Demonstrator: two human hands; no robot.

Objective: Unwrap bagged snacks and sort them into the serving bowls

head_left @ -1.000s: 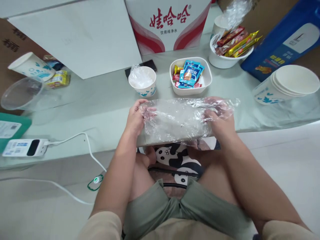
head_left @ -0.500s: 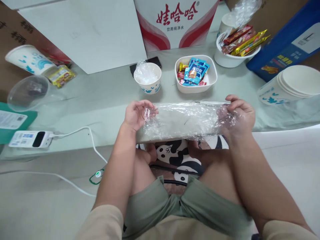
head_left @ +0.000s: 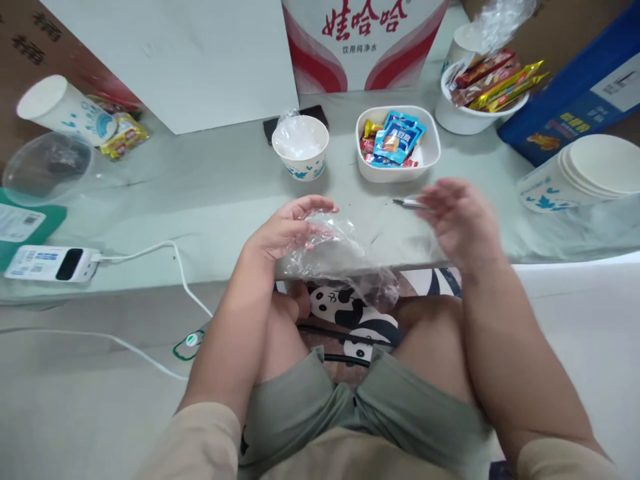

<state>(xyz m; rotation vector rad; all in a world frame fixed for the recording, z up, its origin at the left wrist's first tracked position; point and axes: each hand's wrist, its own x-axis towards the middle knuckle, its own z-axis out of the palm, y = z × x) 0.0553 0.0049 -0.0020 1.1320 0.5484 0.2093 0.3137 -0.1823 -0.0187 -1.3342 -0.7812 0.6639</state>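
My left hand (head_left: pixel 293 230) is closed on a crumpled sheet of clear plastic film (head_left: pixel 345 243), its fingers curled round the upper left part. The film's free end hangs over the table's front edge, above my lap. My right hand (head_left: pixel 457 223) is apart from the film, blurred, with fingers loosely spread and nothing seen in them. A pen (head_left: pixel 406 203) lies on the table beside its fingertips, one end hidden behind them. Beyond my hands stand a paper cup (head_left: pixel 301 150) with clear plastic inside and a white bowl (head_left: pixel 399 172) of small snack packets.
At right are a stack of paper cups (head_left: pixel 575 177), a blue box (head_left: pixel 565 113) and a round white tub (head_left: pixel 463 119) of snack bars. To the left lie a tipped paper cup (head_left: pixel 65 110), a clear plastic cup (head_left: pixel 47 170) and a white device (head_left: pixel 50 264) with a cable.
My right hand has let go of the film and moved slightly up. The film's right end has dropped towards my lap. My left hand keeps hold. The pen is now plainly visible.
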